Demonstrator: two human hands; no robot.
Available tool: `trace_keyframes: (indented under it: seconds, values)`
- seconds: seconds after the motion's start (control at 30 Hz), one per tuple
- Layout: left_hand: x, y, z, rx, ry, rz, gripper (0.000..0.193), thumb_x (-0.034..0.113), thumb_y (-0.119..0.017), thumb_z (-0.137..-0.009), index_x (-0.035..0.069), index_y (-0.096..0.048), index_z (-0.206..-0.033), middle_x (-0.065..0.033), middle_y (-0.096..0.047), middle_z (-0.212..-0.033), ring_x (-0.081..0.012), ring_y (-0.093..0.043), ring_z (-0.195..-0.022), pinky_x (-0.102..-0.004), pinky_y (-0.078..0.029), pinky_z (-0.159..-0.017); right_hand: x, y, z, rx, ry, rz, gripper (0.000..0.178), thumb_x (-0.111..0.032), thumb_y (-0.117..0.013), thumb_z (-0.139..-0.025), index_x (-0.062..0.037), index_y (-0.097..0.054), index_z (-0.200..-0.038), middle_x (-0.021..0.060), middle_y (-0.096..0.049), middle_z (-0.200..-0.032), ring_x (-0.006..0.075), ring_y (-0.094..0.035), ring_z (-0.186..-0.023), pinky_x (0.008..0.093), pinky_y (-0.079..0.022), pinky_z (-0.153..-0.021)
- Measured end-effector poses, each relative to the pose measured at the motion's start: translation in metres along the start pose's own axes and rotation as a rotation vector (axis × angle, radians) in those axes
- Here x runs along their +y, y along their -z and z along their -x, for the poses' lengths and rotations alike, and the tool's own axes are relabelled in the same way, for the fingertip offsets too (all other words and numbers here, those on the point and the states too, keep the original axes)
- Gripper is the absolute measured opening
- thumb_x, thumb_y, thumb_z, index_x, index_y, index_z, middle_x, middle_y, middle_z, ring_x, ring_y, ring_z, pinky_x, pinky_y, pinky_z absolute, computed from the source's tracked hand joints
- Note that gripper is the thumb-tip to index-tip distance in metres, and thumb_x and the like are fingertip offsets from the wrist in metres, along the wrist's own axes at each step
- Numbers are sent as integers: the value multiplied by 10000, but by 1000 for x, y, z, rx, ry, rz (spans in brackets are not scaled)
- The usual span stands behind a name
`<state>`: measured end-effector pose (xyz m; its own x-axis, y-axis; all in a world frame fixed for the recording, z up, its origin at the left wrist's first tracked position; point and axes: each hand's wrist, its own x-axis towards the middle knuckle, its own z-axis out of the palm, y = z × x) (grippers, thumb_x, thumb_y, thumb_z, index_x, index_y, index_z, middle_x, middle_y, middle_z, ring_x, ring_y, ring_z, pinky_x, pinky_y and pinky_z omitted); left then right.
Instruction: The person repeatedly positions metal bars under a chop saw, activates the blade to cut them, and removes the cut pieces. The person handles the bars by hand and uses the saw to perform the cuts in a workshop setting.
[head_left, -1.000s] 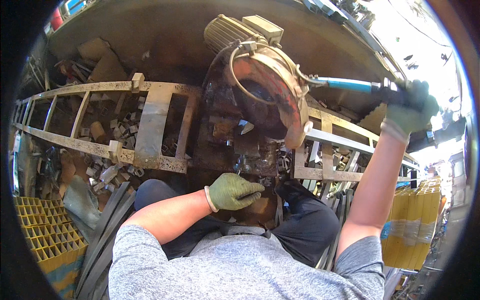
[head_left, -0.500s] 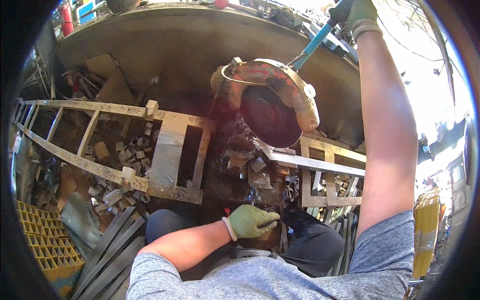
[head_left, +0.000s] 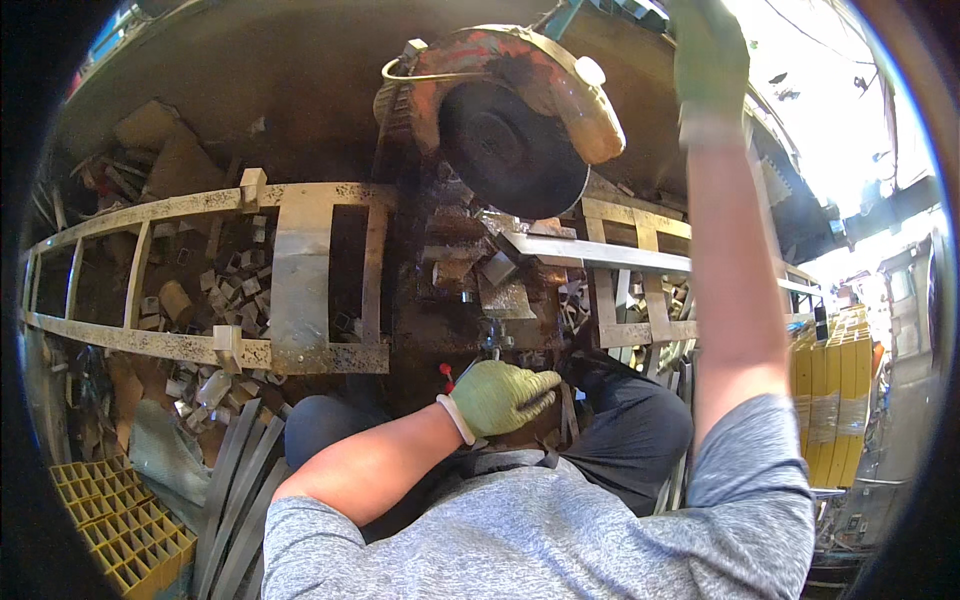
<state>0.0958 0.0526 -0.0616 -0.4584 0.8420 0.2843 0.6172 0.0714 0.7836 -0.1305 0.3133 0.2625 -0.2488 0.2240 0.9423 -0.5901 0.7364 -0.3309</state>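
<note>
Above the work hangs a chop saw with a worn orange guard (head_left: 490,55) and a dark round blade (head_left: 510,150). Below its edge lies a silver square tube (head_left: 610,255), its cut end beside small cut pieces. My right hand (head_left: 710,70), in a green glove, is raised at the top right. Motion smears its fingers, and no saw handle shows in it. My left hand (head_left: 505,398), also gloved, is low in the middle beside a red-knobbed crank (head_left: 446,372). Its fingers point right, slightly apart, with nothing visible in them.
A pale metal frame (head_left: 300,280) extends left of the saw; another frame (head_left: 650,240) is to the right. Cut tube pieces (head_left: 235,295) are heaped below. Long grey bars (head_left: 235,470) and yellow tube bundles (head_left: 125,525) lie lower left; a wrapped yellow stack (head_left: 830,400) is at right.
The view has shifted, and the saw sits higher, its blade farther from the tube. My right hand, earlier on the saw handle, has come lower relative to the lever. My left hand stays near the crank.
</note>
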Motion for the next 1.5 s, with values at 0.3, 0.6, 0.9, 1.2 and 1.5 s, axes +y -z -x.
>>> trace_keyframes:
  seconds: [0.3, 0.6, 0.9, 1.2, 1.5]
  values:
    - [6, -2, -3, 55, -6, -43, 350, 329, -772, -1131, 156, -819, -1432, -176, -862, -1037, -433, -829, -901, -550, -648, -783, -14, 131, 353, -810, -821, 40, 444, -131, -862, -1083, -71, -815, -1521, 180, -882, -1411, 284, -870, -1264, 395, -672, -1107]
    - [12, -15, -8, 152, -1, -81, 296, 253, -877, -1064, 147, -879, -1340, -156, -867, -1021, -399, -830, -853, -514, -645, -737, 1, 79, 375, -1116, -641, 492, 457, -347, -834, -1066, -183, -783, -1489, 208, -855, -1291, 449, -817, -1192, 591, -636, -1064]
    - [9, -20, -4, 184, 7, -78, 321, 176, -926, -1014, 154, -887, -1333, -148, -847, -938, -395, -813, -787, -490, -638, -692, 22, 183, 331, -470, -922, 5, 336, -160, -890, -1112, -84, -851, -1437, 114, -899, -1333, 213, -844, -1206, 380, -679, -1079]
    - [33, -16, -14, 187, 21, -517, 432, 255, -885, -1066, 98, -792, -1458, -175, -863, -1228, -430, -839, -1017, -545, -672, -879, 62, 223, 317, -319, -788, 212, 385, -221, -773, -1128, -16, -842, -1447, 224, -884, -1365, 351, -846, -1244, 443, -665, -1095]
    - [74, -37, -56, -344, 861, -754, 715, 623, -780, -1102, -32, -746, -1387, -252, -899, -1165, -442, -895, -1078, -559, -713, -926, -60, 224, 559, -1193, -1267, -103, 795, -495, -781, -1059, 19, -685, -1657, 311, -745, -1617, 444, -717, -1524, 471, -563, -1280]
